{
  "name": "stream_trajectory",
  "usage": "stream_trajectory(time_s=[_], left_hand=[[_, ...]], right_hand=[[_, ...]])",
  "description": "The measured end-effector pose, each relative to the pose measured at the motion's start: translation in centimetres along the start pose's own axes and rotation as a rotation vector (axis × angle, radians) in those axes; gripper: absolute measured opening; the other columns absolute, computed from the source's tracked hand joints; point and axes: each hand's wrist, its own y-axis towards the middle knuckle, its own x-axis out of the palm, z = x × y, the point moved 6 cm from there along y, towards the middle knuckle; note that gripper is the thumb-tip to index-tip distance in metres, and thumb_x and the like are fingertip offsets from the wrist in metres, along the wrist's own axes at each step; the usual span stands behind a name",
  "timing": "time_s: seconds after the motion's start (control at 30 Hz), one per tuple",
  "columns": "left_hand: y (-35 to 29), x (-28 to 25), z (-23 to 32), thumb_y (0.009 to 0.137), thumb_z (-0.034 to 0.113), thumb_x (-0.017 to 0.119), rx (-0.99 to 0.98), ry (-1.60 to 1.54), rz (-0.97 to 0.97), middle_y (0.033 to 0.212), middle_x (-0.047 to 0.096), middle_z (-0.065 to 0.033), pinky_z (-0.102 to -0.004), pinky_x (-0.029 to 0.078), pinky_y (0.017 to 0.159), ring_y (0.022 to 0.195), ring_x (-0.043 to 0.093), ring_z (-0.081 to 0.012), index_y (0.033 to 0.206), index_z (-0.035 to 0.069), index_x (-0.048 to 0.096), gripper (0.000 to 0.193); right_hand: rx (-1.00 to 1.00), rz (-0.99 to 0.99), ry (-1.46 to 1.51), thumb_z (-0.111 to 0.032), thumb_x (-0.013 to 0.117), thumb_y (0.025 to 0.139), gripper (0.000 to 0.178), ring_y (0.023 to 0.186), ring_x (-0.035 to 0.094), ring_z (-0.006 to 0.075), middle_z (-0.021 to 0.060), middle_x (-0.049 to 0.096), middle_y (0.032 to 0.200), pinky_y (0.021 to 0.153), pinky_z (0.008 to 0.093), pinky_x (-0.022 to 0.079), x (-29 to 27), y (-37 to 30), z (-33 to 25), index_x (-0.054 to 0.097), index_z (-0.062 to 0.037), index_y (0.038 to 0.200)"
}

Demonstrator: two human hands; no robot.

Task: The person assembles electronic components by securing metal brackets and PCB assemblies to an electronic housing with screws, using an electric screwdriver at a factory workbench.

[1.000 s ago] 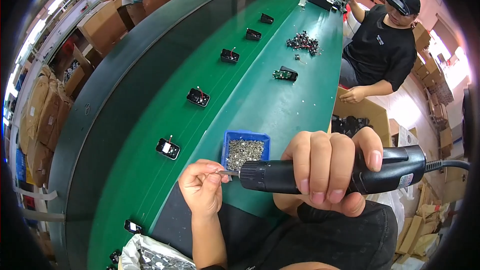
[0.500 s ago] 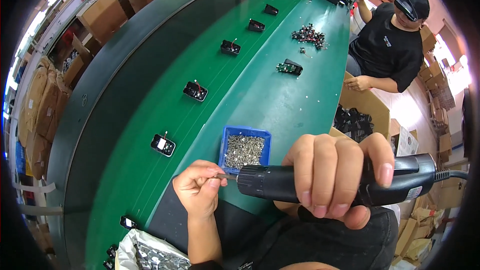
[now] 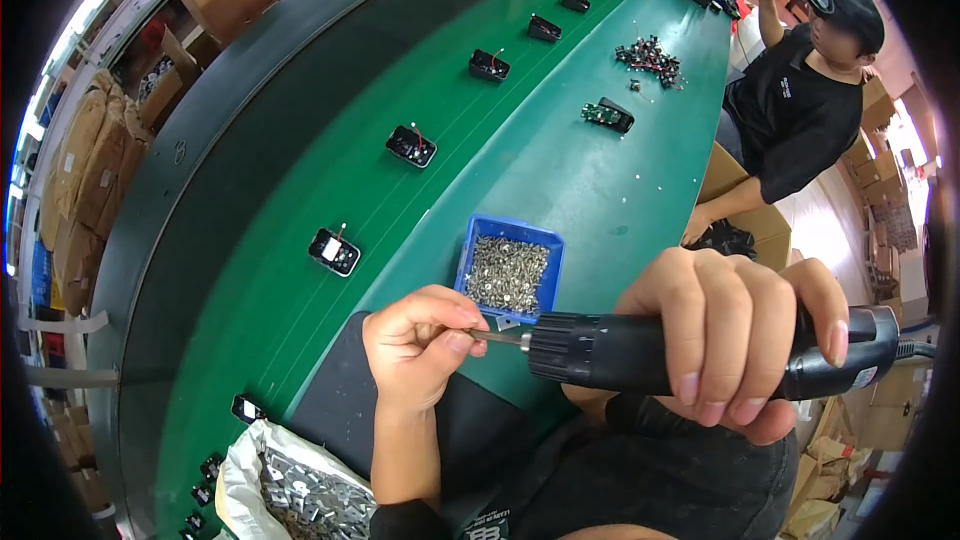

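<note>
While the right hand [image 3: 725, 330] wraps its fingers around the driver [image 3: 600, 350], held roughly level above the bench [image 3: 600, 190], the left hand [image 3: 415, 355] pinches the bit [image 3: 508, 338] near its tip; whatever else those fingers hold is hidden. Just beyond the bit, the blue tray [image 3: 515, 225] of screws [image 3: 505, 275] rests on the bench.

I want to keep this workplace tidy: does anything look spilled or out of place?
Yes, slightly: a few white specks lie scattered on the green tabletop, beyond the blue tray. They look like stray bits, though too small to identify.
</note>
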Motion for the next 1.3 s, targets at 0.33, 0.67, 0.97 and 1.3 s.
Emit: stream_trajectory(time_s=[0.33,0.67,0.97,1.3], left_hand=[[-0.9,1.3,-0.1,0.078,-0.018,0.058,0.084,-0.061,-0.004,0.095,0.064,-0.0175,-0.0300,0.056,0.070,0.080,0.065,-0.0207,0.096,-0.007,0.060,0.020],[-0.2,2.3,0.6,0.082,-0.010,0.062,0.178,-0.056,-0.066,0.099,0.064,-0.0171,-0.0269,0.055,0.071,0.082,0.066,-0.0181,0.100,-0.007,0.061,0.018],[-0.4,2.6,1.3,0.083,-0.003,0.065,0.162,0.156,-0.141,0.094,0.064,-0.0218,-0.0292,0.058,0.066,0.073,0.068,-0.0220,0.095,-0.008,0.062,0.013],[0.9,1.7,1.5,0.086,0.001,0.063,0.115,0.350,-0.122,0.105,0.064,-0.0236,-0.0292,0.056,0.073,0.084,0.068,-0.0228,0.110,-0.009,0.057,0.027]], right_hand=[[-0.089,0.224,0.014,-0.007,0.069,0.076,0.037,0.059,0.058,0.0082,-0.0027,0.057,0.068,0.060,0.0216,0.048,0.2,-1.2,-0.9,0.051,-0.0062,0.108],[-0.085,0.148,0.022,-0.011,0.071,0.067,0.029,0.056,0.060,0.0044,-0.0044,0.062,0.064,0.063,0.0191,0.052,0.4,-0.6,-1.8,0.058,-0.0091,0.093],[-0.029,0.100,0.038,-0.011,0.075,0.071,0.032,0.060,0.060,0.0085,-0.0023,0.061,0.069,0.064,0.0227,0.054,0.8,-0.5,-2.2,0.058,-0.0112,0.099],[0.120,0.176,0.023,-0.019,0.071,0.066,0.017,0.058,0.058,0.0021,-0.0081,0.060,0.064,0.062,0.0151,0.047,-2.1,0.0,-0.7,0.061,-0.0129,0.077]])
